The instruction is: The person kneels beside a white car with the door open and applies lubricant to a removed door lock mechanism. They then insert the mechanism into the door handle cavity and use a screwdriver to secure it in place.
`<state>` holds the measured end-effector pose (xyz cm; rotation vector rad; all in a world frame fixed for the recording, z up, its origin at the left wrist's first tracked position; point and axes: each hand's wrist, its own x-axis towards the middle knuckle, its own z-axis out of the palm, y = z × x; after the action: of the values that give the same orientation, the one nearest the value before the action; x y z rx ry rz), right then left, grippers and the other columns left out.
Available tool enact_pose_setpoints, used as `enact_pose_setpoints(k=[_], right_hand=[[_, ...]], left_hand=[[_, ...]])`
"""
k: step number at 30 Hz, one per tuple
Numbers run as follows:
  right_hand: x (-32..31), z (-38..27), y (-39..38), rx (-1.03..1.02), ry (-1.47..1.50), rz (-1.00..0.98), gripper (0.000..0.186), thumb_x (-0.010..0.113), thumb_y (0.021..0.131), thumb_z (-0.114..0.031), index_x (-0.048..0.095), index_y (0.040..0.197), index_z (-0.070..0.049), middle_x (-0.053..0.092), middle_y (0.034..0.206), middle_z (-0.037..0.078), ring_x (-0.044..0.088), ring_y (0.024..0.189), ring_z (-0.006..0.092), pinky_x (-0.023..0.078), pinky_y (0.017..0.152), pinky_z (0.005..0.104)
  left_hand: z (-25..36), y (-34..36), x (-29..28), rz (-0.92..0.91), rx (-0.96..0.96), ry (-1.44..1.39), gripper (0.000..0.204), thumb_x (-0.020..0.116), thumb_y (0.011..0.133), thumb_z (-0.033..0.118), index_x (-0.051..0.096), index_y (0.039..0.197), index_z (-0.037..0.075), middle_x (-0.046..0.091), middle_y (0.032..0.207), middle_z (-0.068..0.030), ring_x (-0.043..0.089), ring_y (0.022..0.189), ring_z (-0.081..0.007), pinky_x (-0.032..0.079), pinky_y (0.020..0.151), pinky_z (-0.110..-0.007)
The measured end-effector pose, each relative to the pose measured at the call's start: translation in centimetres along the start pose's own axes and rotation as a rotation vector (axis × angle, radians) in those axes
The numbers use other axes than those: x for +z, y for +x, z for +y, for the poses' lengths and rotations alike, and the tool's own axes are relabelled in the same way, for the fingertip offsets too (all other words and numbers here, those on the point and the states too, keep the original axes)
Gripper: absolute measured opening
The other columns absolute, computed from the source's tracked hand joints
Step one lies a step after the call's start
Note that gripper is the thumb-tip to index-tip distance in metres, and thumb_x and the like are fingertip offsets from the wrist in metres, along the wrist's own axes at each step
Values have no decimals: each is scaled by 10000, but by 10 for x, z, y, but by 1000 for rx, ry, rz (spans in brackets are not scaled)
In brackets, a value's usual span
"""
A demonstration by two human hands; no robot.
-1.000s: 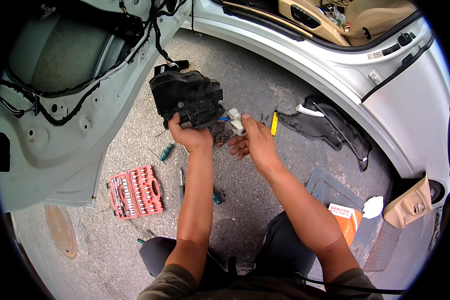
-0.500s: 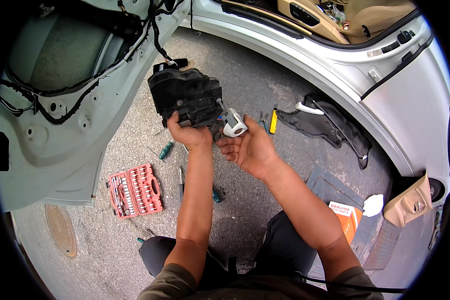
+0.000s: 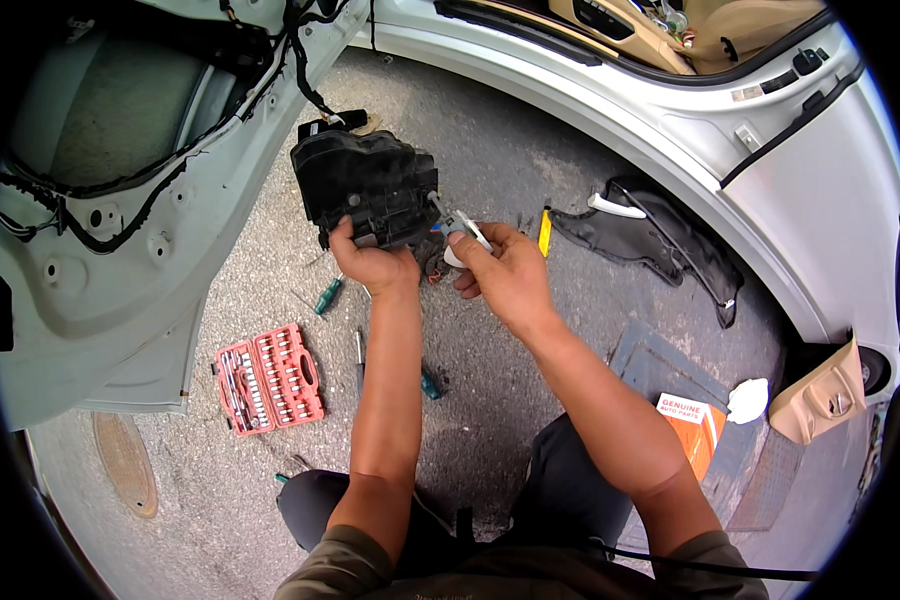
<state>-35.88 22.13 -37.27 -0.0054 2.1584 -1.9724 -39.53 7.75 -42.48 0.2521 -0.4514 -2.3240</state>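
Note:
My left hand holds a black plastic door latch unit from below, its thumb on the near edge. A connector with wires shows at the unit's far end. In my right hand, pinched between thumb and fingers, is a lock cylinder with a white cap. Its thin metal rod points at the right side of the latch unit; whether the tip sits inside, I cannot tell. Both parts are held up above the pavement, between the opened car door and the silver car body.
On the ground lie a red socket set case, a green-handled screwdriver and a yellow-handled tool. A black liner with a white door handle is at right. Farther right are an orange-white box and a beige panel.
My right hand has rolled over, palm turned down, and the lock cylinder has turned with it, its cap now edge-on. My left hand and the latch unit stay almost in place.

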Motion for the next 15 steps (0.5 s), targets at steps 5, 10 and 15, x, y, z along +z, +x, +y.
enact_pose_setpoints(k=[5, 10, 15], right_hand=[[0, 0, 0, 71, 149, -7, 542, 721, 909, -285, 577, 1199, 148, 710, 873, 145, 668, 651, 140, 552, 571, 253], [4, -3, -4, 69, 146, -25, 539, 747, 892, -330, 588, 1152, 114, 700, 859, 135, 670, 684, 154, 554, 591, 283], [6, 14, 0, -169, -178, 31, 453, 716, 928, -232, 537, 1211, 73, 672, 881, 113, 653, 672, 171, 548, 618, 280]], left_hand=[[0, -1, 1, 11, -5, 34, 520, 489, 853, 312, 556, 1287, 33, 632, 1237, -126, 624, 1131, -297, 493, 1005, -447], [0, -1, 3, 32, -1, 3, 523, 483, 852, 313, 554, 1287, 32, 629, 1242, -131, 622, 1136, -301, 492, 1012, -453], [-1, 2, -1, 31, -14, 6, 518, 485, 851, 310, 557, 1284, 35, 629, 1238, -132, 621, 1138, -303, 494, 1014, -457]])
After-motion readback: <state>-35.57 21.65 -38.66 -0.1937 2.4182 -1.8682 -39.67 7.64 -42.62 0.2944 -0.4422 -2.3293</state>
